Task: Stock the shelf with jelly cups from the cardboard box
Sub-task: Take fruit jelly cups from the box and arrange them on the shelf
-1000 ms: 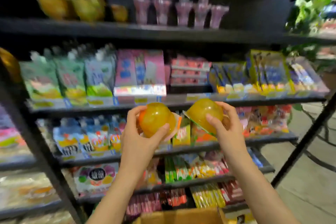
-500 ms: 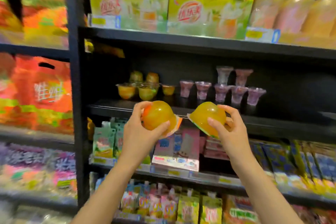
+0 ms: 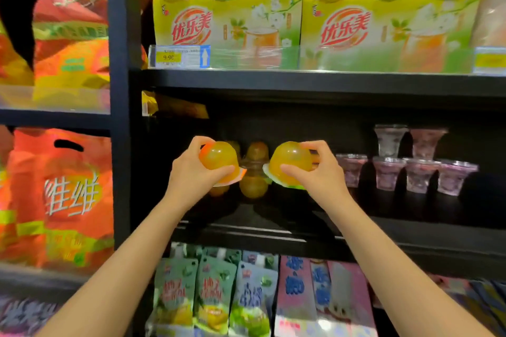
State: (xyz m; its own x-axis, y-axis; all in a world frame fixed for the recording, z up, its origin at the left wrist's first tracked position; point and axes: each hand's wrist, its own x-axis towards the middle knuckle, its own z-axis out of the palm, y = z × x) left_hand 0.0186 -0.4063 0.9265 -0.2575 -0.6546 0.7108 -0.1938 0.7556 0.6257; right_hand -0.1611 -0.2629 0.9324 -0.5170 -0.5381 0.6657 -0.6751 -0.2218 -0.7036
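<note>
- My left hand [image 3: 195,174] was curled around a domed orange translucent jelly cup [image 3: 218,158], thumb underneath near its white rim and fingers over the top, dome tilted toward me.
- My right hand [image 3: 314,178] gripped a second domed orange jelly cup with a green-edged rim [image 3: 290,162] in the same way, fingertips pinching the far side and thumb across the front.
- The 2 cups were held side by side, apart from each other, in front of the dark black metal shelf [image 3: 383,230] and above its front edge; neither one touched the shelf.
- Between and behind my hands, a small cluster of yellow-orange jelly cups already on the shelf [image 3: 254,172] stood stacked; I could not tell how many there were.
- To the right on the same shelf stood a group of clear flared plastic cups with pinkish-purple filling [image 3: 410,169], 2 of them stacked on top of the others.
- The shelf above carried yellow-green cardboard multipacks of gold-lidded drink cups [image 3: 230,27], with a yellow price tag reading 9.90 [image 3: 172,57] at the shelf edge.
- Below were green, blue and pink spouted pouches [image 3: 219,295].
- On the left, the neighbouring rack held large orange-red plastic bags with white characters [image 3: 63,194].
</note>
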